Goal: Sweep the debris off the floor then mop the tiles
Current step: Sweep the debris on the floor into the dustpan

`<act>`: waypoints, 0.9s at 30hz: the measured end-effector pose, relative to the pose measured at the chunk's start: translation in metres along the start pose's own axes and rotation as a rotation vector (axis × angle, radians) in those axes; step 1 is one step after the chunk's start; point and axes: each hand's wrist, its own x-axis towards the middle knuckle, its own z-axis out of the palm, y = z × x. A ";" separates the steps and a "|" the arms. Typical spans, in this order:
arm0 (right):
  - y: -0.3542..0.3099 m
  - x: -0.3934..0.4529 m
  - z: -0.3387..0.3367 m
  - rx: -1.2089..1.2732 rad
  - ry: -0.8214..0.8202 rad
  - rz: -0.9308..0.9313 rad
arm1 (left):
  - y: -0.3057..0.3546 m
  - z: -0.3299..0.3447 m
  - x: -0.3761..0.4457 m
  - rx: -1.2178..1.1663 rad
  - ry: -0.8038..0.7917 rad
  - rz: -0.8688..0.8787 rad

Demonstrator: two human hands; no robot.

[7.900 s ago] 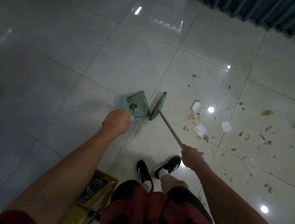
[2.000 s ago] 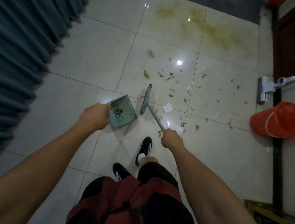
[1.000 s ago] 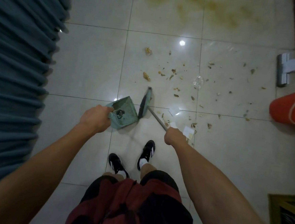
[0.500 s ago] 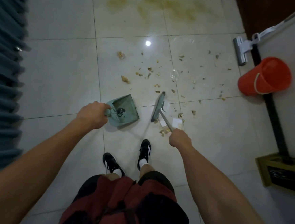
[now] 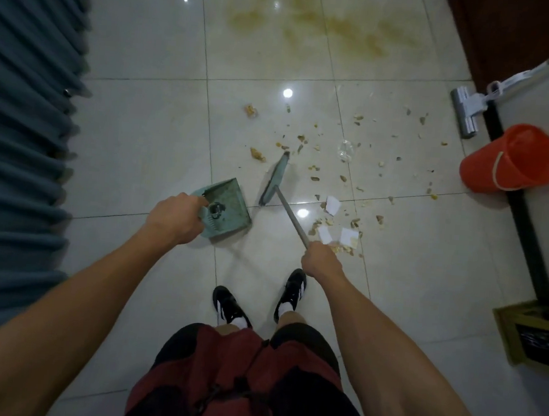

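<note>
Broom (image 5: 274, 180) head farther from dustpan (image 5: 226, 210) than before.

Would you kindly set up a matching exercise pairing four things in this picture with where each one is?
Things:
1. dustpan
2. broom
3. bucket
4. curtain

Places:
A. lying on its side by the wall at the right
B. held in the right hand
C. hanging along the left edge
D. held in the left hand

Pairs: 1-D, 2-B, 3-A, 4-C
</note>
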 end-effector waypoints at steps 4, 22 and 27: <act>-0.027 0.007 0.016 -0.003 -0.027 -0.058 | -0.016 0.006 -0.005 0.022 -0.006 -0.022; 0.055 0.043 0.002 -0.038 -0.008 0.039 | 0.058 0.010 0.021 0.076 -0.048 -0.038; 0.093 0.046 -0.019 0.000 0.019 0.070 | 0.098 0.010 0.031 0.071 -0.045 -0.009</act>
